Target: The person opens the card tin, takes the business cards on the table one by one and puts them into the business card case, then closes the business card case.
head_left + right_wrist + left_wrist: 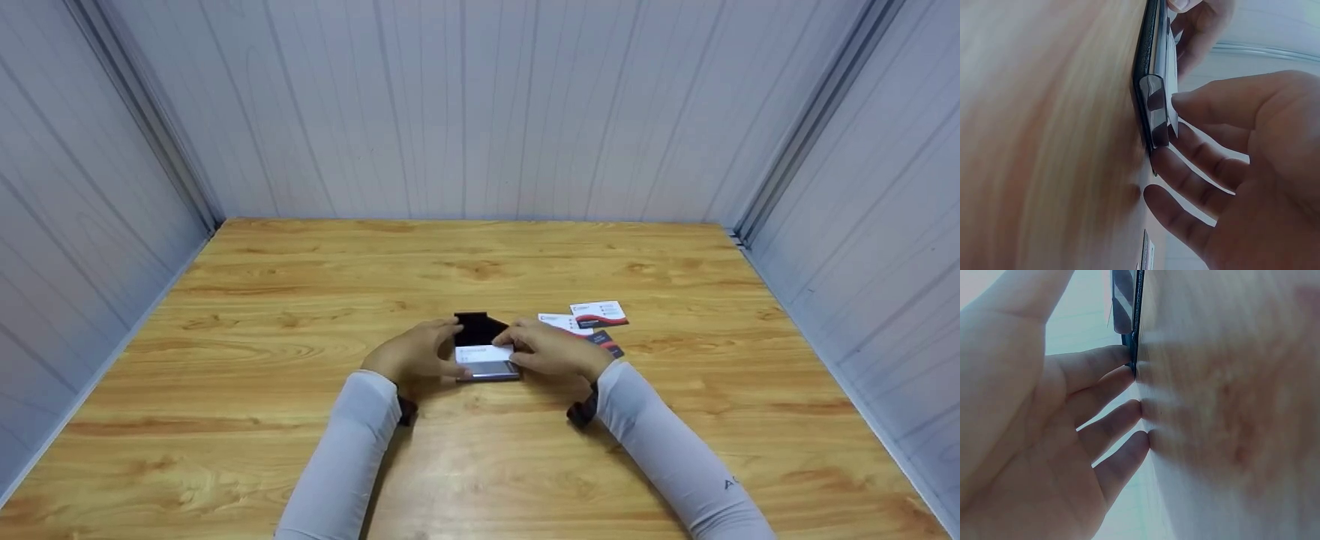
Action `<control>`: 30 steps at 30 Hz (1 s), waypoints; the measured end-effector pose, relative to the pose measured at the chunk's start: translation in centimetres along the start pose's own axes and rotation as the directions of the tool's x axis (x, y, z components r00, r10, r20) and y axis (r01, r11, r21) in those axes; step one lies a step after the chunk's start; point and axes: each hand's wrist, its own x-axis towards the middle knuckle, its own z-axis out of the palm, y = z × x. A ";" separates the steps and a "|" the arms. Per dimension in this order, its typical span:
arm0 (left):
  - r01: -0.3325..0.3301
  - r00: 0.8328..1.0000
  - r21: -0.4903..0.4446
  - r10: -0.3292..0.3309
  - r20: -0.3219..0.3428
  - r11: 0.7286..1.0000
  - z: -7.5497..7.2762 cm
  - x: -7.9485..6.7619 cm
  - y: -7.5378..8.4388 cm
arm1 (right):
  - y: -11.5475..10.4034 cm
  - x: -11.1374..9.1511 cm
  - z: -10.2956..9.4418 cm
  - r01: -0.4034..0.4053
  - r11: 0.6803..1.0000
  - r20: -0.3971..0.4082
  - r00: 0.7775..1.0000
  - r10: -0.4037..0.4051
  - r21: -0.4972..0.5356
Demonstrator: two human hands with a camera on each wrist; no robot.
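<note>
A business card case (490, 376) lies on the table, its black lid (476, 330) folded back away from me. My left hand (412, 351) holds the case at its left side, thumb at the near corner and fingertips against the lid's edge. In the left wrist view the fingers (1112, 433) reach down to the tabletop. Over the case's metal tray (1154, 109) lies a white business card (472, 352). Its right end is pinched between thumb and forefinger of my right hand (555, 349). The other right fingers (1185, 185) rest beside the case's right end.
Right of the case several business cards lie loosely overlapped: a white card (555, 321), a white card with a red and black wave (600, 313) and a dark card (609, 343), partly behind my right hand. Panelled walls (480, 112) border the wooden table (300, 277).
</note>
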 end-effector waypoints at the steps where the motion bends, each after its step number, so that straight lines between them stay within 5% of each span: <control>1: 0.001 1.000 0.003 -0.001 0.000 1.000 0.0 0.0 0.0 | 0.0 0.0 0.0 0.003 1.000 -0.002 1.000 -0.003 -0.001; 20: -0.004 1.000 -0.003 0.004 0.000 1.000 0.0 -0.1 -0.1 | 0.4 -0.5 -0.3 0.002 0.998 0.029 1.000 -0.004 0.063; 30: 0.007 1.000 -0.008 -0.007 0.007 1.000 0.0 0.0 -0.2 | 2.0 -1.6 -2.4 0.023 0.993 -0.087 0.996 -0.013 0.115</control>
